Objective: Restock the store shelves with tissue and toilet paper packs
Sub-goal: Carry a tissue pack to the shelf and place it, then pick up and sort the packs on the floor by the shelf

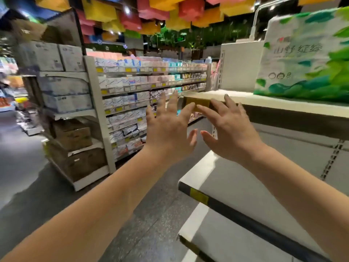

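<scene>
Both hands were empty, fingers spread, the left hand [168,127] and right hand [229,129] raised side by side near the corner of the upper shelf [273,104]. The only pack close by, a green-printed tissue pack [304,59], stood upright on that shelf, up and to the right. The right hand was nearer it, and the shelf below [236,184] lay bare.

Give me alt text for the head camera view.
Both hands, left hand and right hand, reach open and empty toward a bare store shelf; a green-printed tissue pack stands on it at right.
</scene>
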